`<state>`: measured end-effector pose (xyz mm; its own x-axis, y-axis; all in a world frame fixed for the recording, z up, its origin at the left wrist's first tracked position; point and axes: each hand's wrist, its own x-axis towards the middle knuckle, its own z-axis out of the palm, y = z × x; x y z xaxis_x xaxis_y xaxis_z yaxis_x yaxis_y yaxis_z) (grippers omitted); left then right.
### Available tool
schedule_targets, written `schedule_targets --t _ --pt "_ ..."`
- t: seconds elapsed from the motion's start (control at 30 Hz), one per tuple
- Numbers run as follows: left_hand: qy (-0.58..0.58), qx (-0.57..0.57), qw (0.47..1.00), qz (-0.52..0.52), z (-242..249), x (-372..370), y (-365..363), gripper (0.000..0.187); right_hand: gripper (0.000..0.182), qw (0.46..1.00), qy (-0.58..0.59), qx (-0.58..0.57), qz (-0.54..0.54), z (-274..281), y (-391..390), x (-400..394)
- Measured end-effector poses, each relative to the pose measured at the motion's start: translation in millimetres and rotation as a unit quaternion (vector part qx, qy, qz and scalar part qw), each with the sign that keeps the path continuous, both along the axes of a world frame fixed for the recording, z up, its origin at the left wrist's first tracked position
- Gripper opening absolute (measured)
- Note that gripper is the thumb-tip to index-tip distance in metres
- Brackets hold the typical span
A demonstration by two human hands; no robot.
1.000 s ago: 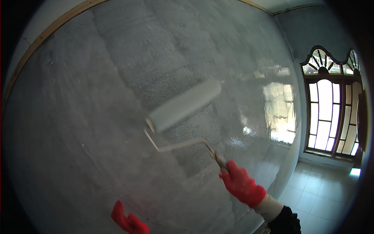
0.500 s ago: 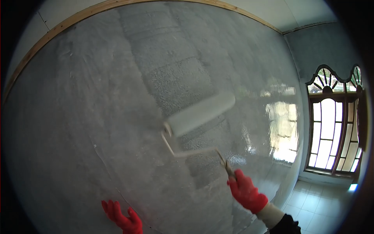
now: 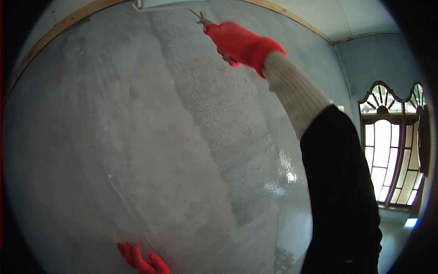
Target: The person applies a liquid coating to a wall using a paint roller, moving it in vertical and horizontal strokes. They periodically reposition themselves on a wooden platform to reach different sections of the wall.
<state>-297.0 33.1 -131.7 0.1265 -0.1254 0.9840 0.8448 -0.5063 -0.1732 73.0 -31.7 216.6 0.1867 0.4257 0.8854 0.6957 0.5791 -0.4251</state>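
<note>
Gripped in my right hand [image 3: 244, 44], which wears a red glove, is the handle of a paint roller [image 3: 169, 8]. My right arm reaches up high, and the roller's head is mostly cut off by the top of the view, near the wall's upper edge. A grey wall [image 3: 137, 128] fills most of the view. Down its middle runs a darker, wet, textured band [image 3: 228, 123] below the roller. My left hand [image 3: 142, 260], also in a red glove, is low in the view with its fingers apart and nothing in them, in front of the wall.
Wooden trim [image 3: 50, 39] borders the top of the wall. A barred window [image 3: 388, 150] with dark frames stands on the right, beyond the corner. Pale floor [image 3: 394, 235] shows at the lower right. A thin crack line [image 3: 123, 198] runs down the lower left wall.
My right hand has swept the roller from mid-wall up to the top edge, with my sleeve now across the right side. The wet band looks more continuous. My left hand has barely moved.
</note>
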Motion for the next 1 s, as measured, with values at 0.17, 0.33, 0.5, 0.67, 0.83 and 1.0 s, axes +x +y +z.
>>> schedule_targets --t 0.17,0.33,0.5,0.67,0.83,1.0 --pt "-0.016 -0.014 1.0 -0.021 -11.7 -0.4 15.6 0.038 0.046 0.999 0.027 0.016 -0.005 -71.5 8.2 1.1" --pt "0.008 -0.004 1.0 -0.011 -14.0 -3.7 19.1 0.04 0.021 0.993 -0.031 0.027 -0.108 -297.6 -2.9 -0.9" --pt "0.044 0.004 0.999 -0.017 -19.1 -11.2 20.9 0.04 0.017 0.938 0.204 -0.276 -0.052 -526.3 -54.6 -57.1" --pt "0.093 0.011 0.995 -0.036 -15.5 -16.9 17.9 0.04 0.018 0.926 0.205 -0.309 -0.07 -564.4 -81.1 -80.1" --pt "0.105 0.02 0.994 -0.03 -13.3 -27.4 20.7 0.04 0.017 0.966 0.164 -0.187 -0.073 -446.6 -47.8 -32.5" --pt "0.115 0.014 0.992 -0.042 -14.9 -36.7 25.0 0.04 0.022 0.986 0.129 -0.092 -0.055 -345.0 -24.5 -15.3"
